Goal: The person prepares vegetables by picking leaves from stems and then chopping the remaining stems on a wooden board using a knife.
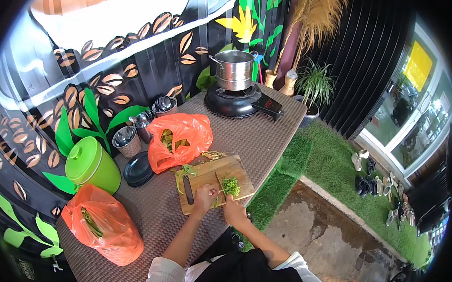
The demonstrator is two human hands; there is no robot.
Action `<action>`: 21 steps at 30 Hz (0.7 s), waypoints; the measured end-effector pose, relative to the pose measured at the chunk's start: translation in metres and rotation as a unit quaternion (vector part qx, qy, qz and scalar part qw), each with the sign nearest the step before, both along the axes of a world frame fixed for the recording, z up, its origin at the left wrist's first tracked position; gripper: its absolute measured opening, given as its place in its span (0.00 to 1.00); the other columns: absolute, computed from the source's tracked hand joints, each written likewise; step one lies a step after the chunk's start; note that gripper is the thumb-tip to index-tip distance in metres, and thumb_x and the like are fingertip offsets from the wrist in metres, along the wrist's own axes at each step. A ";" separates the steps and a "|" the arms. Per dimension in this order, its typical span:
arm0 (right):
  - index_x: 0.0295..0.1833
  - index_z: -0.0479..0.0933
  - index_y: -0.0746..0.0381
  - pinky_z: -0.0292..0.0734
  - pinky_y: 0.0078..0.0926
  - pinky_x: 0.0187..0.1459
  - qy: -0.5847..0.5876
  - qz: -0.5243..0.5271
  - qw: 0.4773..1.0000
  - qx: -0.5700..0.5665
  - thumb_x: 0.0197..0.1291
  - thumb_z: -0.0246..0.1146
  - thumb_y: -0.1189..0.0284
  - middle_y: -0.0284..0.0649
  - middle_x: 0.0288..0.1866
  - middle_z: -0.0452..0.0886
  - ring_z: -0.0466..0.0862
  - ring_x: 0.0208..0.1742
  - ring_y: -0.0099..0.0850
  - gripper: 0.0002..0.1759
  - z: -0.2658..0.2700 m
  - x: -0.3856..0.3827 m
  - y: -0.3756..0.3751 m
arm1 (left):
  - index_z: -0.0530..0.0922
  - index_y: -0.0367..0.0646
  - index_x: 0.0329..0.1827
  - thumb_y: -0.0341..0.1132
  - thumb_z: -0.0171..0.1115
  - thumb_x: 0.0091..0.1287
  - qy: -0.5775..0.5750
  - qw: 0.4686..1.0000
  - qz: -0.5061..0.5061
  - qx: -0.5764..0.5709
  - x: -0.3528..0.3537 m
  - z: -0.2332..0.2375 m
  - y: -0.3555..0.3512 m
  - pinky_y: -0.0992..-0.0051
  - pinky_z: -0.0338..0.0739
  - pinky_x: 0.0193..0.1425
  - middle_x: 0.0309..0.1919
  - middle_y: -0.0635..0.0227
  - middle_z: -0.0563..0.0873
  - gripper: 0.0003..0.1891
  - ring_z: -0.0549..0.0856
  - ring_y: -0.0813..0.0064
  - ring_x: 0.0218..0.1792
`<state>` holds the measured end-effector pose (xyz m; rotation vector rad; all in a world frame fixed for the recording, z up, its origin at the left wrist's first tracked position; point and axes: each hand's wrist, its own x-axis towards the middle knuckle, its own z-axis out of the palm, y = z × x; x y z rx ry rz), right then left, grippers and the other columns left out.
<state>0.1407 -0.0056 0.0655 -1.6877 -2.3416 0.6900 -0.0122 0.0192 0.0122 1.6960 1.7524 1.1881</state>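
A wooden cutting board (240, 167) with a dark handle slot lies on the table in front of me. On its right half sits a small heap of finely chopped greens (230, 186). My right hand (236, 212) is closed around a knife (219, 180), its thin blade lying beside the heap. Next to it, my left hand (205, 197) is closed, fingertips pinched close to the blade on what look like green stems, mostly hidden. Leafy sprigs (188, 170) rest at the board's far left edge. Beyond them stands an open orange plastic bag (196, 127) with greens inside.
Another orange bag (113, 239) of greens stands at the near left. Behind it are a lime-green lidded container (95, 165), dark stacked plates (138, 169) and cutlery holders (126, 139). A steel pot (234, 73) sits on a black portable stove (230, 102) at the far end.
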 end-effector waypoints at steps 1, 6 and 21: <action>0.47 0.62 0.68 0.79 0.52 0.39 0.000 0.001 1.000 0.001 0.60 0.50 0.76 0.62 0.33 0.80 0.83 0.39 0.56 0.11 -0.005 -0.003 0.000 | 0.84 0.38 0.32 0.27 0.68 0.53 0.000 1.000 0.001 0.001 -0.001 -0.001 0.000 0.75 0.77 0.35 0.28 0.62 0.83 0.05 0.83 0.70 0.28; 0.48 0.62 0.67 0.79 0.52 0.39 0.005 0.012 1.000 0.014 0.61 0.51 0.74 0.61 0.35 0.81 0.84 0.38 0.55 0.12 -0.020 -0.010 0.021 | 0.84 0.38 0.31 0.27 0.69 0.52 -0.009 1.000 0.004 0.004 0.000 -0.001 0.000 0.74 0.77 0.35 0.27 0.62 0.83 0.05 0.82 0.70 0.27; 0.49 0.63 0.66 0.81 0.46 0.41 -0.023 -0.010 1.000 -0.003 0.60 0.54 0.75 0.58 0.38 0.82 0.85 0.40 0.51 0.13 -0.012 -0.012 0.004 | 0.84 0.39 0.32 0.27 0.68 0.53 -0.020 1.000 0.012 0.000 0.000 -0.002 0.000 0.73 0.76 0.34 0.28 0.62 0.83 0.05 0.83 0.70 0.28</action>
